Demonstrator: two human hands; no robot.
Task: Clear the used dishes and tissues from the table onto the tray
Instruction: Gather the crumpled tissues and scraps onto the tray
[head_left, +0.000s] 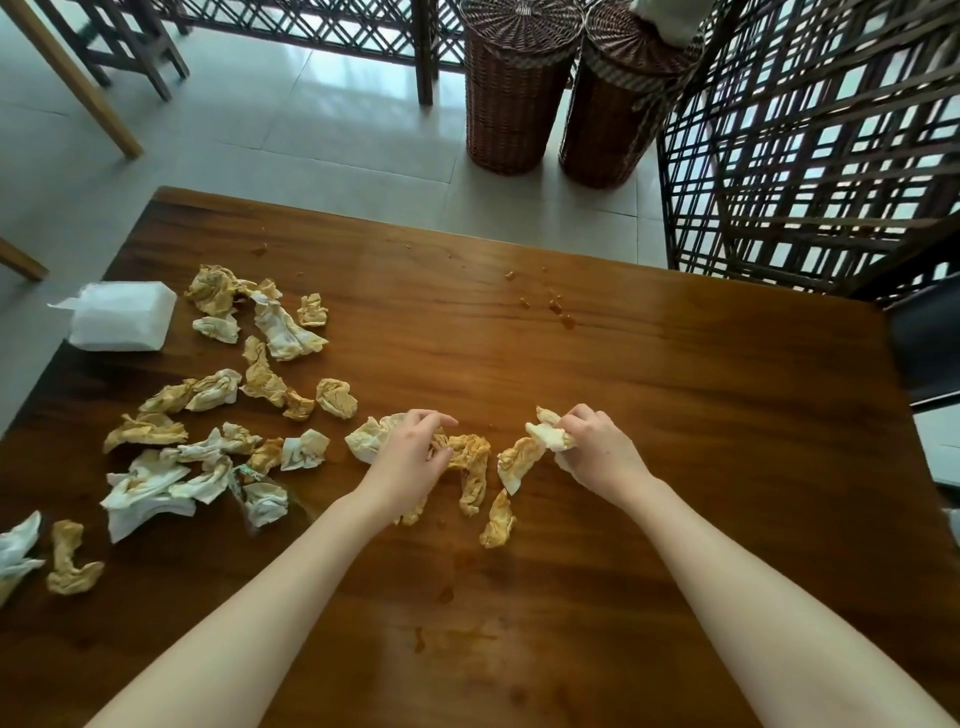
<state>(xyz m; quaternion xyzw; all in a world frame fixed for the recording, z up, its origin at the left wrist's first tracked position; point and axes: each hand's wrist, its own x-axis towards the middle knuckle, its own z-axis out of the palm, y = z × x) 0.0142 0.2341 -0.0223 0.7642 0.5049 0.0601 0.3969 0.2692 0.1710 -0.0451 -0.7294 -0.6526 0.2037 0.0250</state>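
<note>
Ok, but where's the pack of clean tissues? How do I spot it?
Look at the big brown wooden table and go to its far left edge. There, just left of the scattered crumpled tissues, sits the tissue pack. It is the only neat, flat, all-white block; its neighbours are scrunched up and mostly stained yellow-brown.

2 wicker baskets (511, 93) nr lattice screen (810, 156), bkgd.

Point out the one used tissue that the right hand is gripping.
The pale crumpled tissue in the right hand, farthest right of all; the left hand grips a stained wad, the rest lie loose on the table.
</note>
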